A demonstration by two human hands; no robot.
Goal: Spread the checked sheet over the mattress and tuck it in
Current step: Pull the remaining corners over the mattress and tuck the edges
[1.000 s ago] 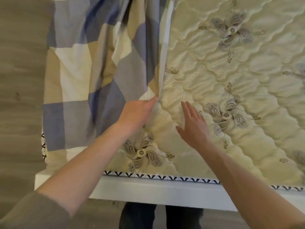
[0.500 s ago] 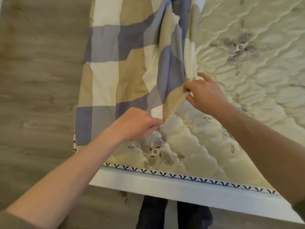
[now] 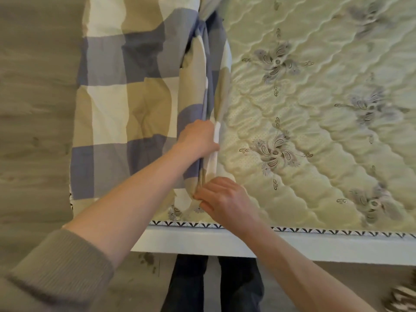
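Observation:
The checked sheet, in blue, tan and cream squares, covers the left strip of the mattress and is bunched into a long fold along its right edge. My left hand grips that fold partway up. My right hand pinches the fold's lower end close to the mattress's near edge. The pale quilted mattress with grey flower motifs lies bare to the right of the fold.
A white bed frame runs along the near edge, with black-and-white patterned piping above it. Grey wood-look floor lies to the left. My dark trouser legs stand against the frame. A striped object sits at bottom right.
My right hand has come down from the upper fold to its lower end near the bed's edge. My left hand now grips the fold higher up. The fold has lengthened toward me.

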